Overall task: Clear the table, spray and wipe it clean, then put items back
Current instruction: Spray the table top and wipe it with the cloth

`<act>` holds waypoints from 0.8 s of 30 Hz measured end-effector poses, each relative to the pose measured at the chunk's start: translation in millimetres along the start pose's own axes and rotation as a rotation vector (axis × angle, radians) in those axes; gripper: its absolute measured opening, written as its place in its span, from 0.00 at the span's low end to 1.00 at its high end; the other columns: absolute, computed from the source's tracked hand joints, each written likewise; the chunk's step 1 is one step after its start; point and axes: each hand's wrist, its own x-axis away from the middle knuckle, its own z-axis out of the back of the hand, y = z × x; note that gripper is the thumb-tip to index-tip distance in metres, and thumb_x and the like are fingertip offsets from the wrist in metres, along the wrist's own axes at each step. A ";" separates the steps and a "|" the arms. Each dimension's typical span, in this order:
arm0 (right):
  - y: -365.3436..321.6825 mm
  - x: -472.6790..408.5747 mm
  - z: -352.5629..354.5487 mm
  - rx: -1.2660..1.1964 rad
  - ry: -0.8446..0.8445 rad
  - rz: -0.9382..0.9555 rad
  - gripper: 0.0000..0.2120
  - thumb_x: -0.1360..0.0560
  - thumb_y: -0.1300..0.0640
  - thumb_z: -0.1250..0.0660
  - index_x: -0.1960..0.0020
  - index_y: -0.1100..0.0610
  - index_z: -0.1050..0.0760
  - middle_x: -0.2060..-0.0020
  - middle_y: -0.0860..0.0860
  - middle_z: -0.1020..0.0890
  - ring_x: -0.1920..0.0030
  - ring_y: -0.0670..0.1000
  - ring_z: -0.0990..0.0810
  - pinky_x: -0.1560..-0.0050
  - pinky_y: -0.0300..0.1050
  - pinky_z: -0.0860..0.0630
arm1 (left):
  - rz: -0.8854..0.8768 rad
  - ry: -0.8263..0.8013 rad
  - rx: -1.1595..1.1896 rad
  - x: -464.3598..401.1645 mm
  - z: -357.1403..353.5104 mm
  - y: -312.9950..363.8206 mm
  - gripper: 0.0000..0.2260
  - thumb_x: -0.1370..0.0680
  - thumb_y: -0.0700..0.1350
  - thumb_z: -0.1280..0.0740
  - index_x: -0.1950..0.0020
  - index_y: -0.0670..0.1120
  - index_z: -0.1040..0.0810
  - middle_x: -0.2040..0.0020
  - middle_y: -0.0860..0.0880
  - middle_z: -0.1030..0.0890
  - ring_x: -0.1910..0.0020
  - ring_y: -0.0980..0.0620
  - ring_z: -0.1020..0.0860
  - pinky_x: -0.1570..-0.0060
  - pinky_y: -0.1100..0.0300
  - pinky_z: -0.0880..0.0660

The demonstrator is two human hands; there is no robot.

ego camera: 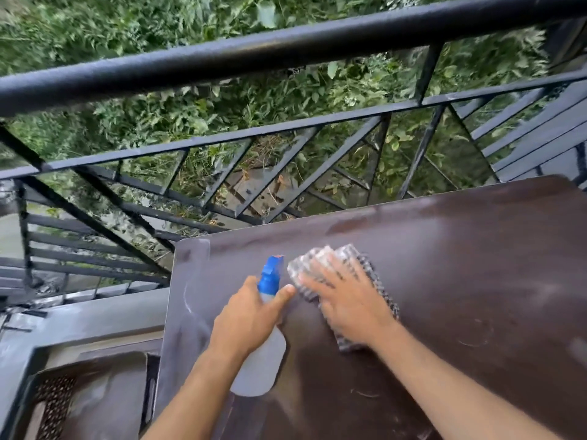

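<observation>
No text, label, brand, number or sign can be read anywhere in this view. The spray bottle (259, 363) shows a plain translucent body and a blue trigger head (no printing on the side that faces the camera). The checked cloth (330, 265) carries only its woven pattern, and the brown bench (460, 265) bears smears and scratches, none forming letters. The black railing (286, 49) is unmarked.
</observation>
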 end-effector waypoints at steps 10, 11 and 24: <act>68.1 -66.5 10.6 0.112 -0.052 -0.370 0.28 0.22 0.44 0.52 0.22 0.38 0.46 0.21 0.47 0.41 0.21 0.59 0.46 0.26 0.70 0.57 | 0.029 0.098 0.078 4.9 2.4 -23.1 0.25 0.32 0.73 0.38 0.54 0.53 0.28 0.64 0.54 0.16 0.57 0.52 0.18 0.48 0.49 0.22; 71.0 -69.8 9.2 0.108 -0.046 -0.407 0.28 0.22 0.41 0.54 0.21 0.38 0.45 0.21 0.48 0.42 0.22 0.62 0.47 0.27 0.70 0.58 | 0.036 0.114 0.073 5.3 1.2 -23.7 0.26 0.33 0.75 0.40 0.54 0.53 0.28 0.64 0.54 0.16 0.57 0.51 0.18 0.49 0.49 0.22; -47.0 -38.2 -4.4 0.039 0.050 0.116 0.26 0.25 0.46 0.43 0.26 0.43 0.35 0.24 0.48 0.32 0.23 0.60 0.39 0.29 0.74 0.45 | 0.150 0.234 0.162 14.9 5.0 -39.7 0.21 0.26 0.70 0.35 0.55 0.51 0.26 0.68 0.55 0.16 0.56 0.50 0.18 0.46 0.48 0.22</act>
